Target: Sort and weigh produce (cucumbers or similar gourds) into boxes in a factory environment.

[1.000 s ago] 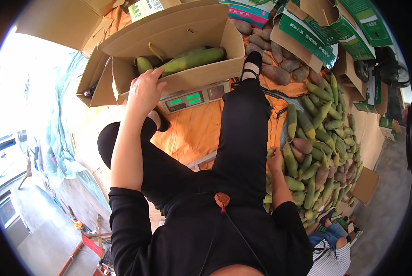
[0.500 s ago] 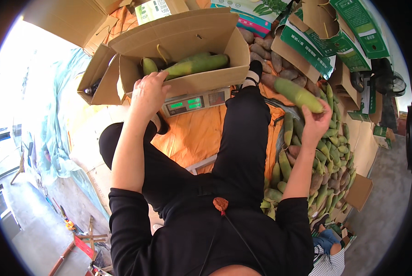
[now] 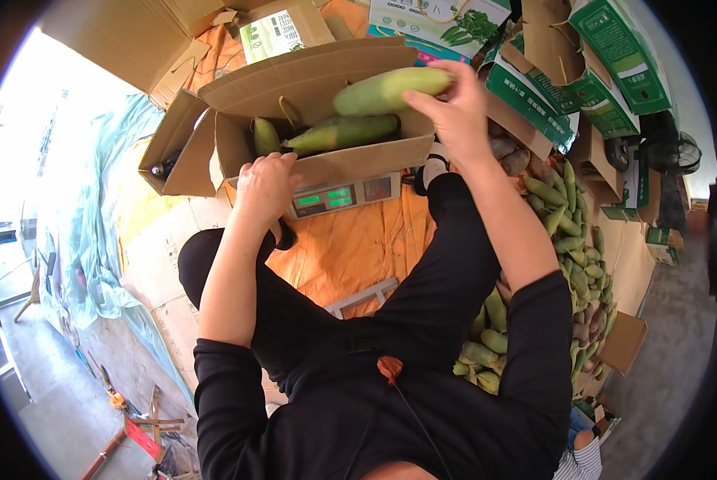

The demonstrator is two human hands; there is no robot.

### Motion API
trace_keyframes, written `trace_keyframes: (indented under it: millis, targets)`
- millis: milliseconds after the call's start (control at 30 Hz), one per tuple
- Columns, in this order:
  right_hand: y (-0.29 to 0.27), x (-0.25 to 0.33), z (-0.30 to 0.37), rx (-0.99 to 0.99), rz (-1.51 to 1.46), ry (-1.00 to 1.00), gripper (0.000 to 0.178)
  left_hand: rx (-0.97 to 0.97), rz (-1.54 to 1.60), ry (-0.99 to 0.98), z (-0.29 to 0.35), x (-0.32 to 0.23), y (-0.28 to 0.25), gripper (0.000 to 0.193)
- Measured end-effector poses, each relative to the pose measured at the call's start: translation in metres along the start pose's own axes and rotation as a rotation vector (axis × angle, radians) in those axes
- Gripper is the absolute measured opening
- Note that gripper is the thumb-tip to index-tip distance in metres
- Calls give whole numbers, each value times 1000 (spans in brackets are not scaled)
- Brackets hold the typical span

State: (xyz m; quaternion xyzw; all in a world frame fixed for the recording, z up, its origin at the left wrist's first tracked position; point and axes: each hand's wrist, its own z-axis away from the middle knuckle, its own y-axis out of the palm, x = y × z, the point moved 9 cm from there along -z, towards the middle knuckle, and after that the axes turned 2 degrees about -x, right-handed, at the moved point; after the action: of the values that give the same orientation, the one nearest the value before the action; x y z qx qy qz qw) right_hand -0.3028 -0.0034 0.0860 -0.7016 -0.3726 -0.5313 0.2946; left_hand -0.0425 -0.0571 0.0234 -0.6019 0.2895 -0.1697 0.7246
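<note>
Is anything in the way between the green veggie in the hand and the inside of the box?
Nothing visible. The right hand holds the green vegetable, seemingly over the open box. Other vegetables lie inside; the left hand is off left at the front rim.

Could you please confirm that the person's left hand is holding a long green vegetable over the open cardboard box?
Not quite: the head view shows the right hand holding the long green vegetable over the open cardboard box; the left hand is at the box's near edge.

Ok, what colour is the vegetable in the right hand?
The vegetable in the right hand is light green, best seen in the head view.
</note>
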Motion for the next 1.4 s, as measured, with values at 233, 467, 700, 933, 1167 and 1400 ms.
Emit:
trace_keyframes:
  millis: [233, 467, 700, 933, 1167, 1400]
  targets:
    - [67, -91, -10, -35, -57, 300, 43, -6, 12, 16, 1, 0, 0, 25]
    - [36, -61, -19, 44, 402, 58, 32, -68, 29, 23, 4, 3, -9, 24]
    - [-31, -68, -30, -87, 217, 143, 32, -153, 139, 58, -1, 1, -14, 33]
    - [-56, -103, -21, -15, 300, 453, 32, -263, 203, -24, -7, 13, -25, 37]
    - [-60, -117, -30, 107, 469, 399, 28, -367, 304, -147, -11, 37, -31, 44]
    - [-55, -121, -31, 220, 687, 321, 39, -430, -40, -587, 6, 81, -58, 50]
